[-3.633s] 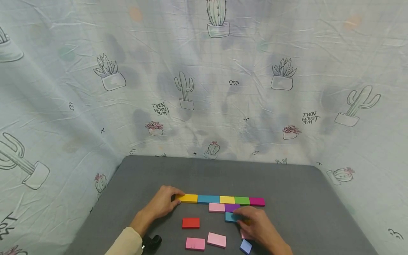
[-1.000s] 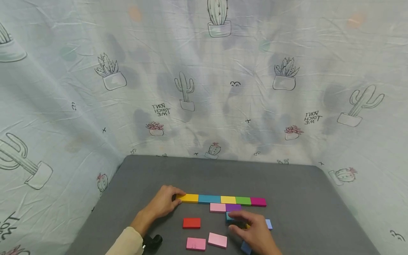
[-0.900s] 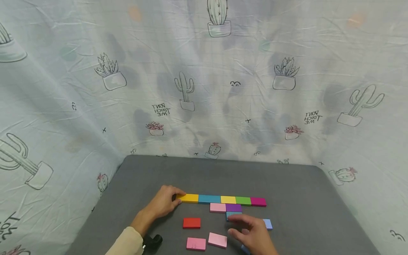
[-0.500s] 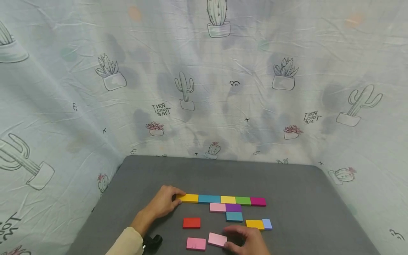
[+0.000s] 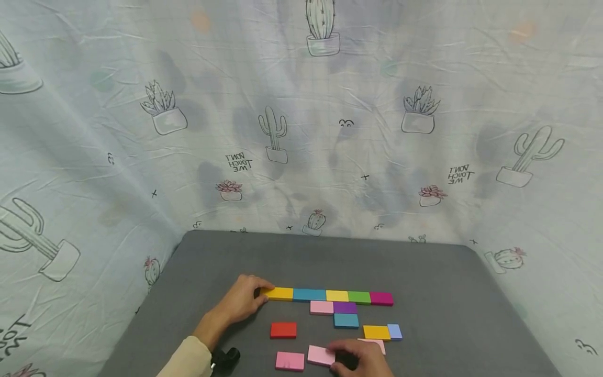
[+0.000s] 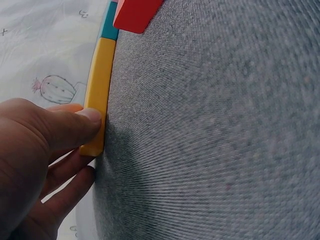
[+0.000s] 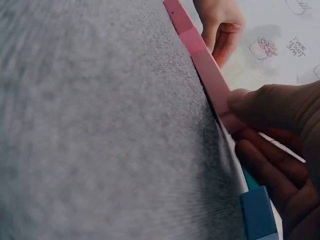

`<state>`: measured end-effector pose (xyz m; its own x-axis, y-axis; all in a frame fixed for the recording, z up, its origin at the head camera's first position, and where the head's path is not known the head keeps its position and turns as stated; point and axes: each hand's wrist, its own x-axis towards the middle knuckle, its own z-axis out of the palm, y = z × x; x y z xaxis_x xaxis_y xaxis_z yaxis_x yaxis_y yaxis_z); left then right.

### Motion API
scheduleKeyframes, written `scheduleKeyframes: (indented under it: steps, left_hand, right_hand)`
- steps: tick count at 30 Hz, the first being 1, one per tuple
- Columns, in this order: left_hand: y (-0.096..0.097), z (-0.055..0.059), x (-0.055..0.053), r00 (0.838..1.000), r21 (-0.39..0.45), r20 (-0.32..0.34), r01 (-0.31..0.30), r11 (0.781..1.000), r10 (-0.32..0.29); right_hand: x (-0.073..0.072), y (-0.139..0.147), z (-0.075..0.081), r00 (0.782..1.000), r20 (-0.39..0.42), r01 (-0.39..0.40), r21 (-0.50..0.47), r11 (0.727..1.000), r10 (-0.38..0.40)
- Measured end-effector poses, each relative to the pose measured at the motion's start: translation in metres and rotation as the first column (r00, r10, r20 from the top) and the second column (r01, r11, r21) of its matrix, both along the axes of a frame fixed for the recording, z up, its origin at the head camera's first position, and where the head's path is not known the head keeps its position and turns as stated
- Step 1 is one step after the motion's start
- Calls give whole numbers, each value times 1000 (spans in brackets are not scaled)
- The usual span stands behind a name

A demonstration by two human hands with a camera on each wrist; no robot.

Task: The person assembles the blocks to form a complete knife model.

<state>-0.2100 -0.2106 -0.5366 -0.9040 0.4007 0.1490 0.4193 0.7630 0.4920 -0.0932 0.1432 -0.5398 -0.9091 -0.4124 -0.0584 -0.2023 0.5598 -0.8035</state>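
One pink block (image 5: 289, 361): flat on the grey counter (image 5: 433, 272), near side, small gap to the light pink block (image 5: 320, 355) on its right.
Right hand (image 5: 364, 360): fingers clamped on the right end of the light pink block; cannot tell whether it is lifted.
Sleeve (image 5: 188, 358): beige, near left; black object (image 5: 229, 357) just beside it.
Half-hidden pink block (image 5: 375, 344): partly behind the right hand.
Orange block (image 5: 376, 332): right side, its right end touching the periwinkle block (image 5: 394, 332).
Red block (image 5: 283, 330): left of centre, apart from the others.
Teal block (image 5: 346, 321): along the near edge of the purple block (image 5: 345, 308), whose left end touches the small pink block (image 5: 322, 308).
Far five, left to right: amber block (image 5: 282, 294), blue block (image 5: 309, 295), yellow block (image 5: 337, 296), green block (image 5: 359, 297), magenta block (image 5: 381, 298), end to end.
Left hand (image 5: 240, 299): fingers clamped on the left end of the amber block.
Backdrop (image 5: 301, 183): pale cloth with cactus drawings, beyond the counter.
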Motion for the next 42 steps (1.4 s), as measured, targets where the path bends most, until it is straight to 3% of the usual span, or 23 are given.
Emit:
scheduleKeyframes:
  steps: [7, 20, 28, 33, 42]
  left_hand:
    - [0, -3, -1, 1000, 3, 13, -10, 1000, 10]
    - [0, -3, 0, 1000, 2, -6, -11, 1000, 11]
    - [0, -2, 0, 1000, 4, -8, -16, 1000, 16]
    - [0, -1, 1, 1000, 10, -11, -20, 1000, 20]
    - [0, -1, 0, 1000, 4, -1, -26, 1000, 26]
  right_hand:
    - [1, -1, 3, 990, -133, 34, -4, 999, -34]
    - [-28, -9, 7, 973, -182, 147, 8, 989, -143]
    - [-44, -7, 2, 960, -271, 89, 82, 993, -63]
    - [-50, -8, 3, 932, -362, 43, 139, 989, 11]
    - [-53, -11, 6, 942, -334, 29, 193, 981, 38]
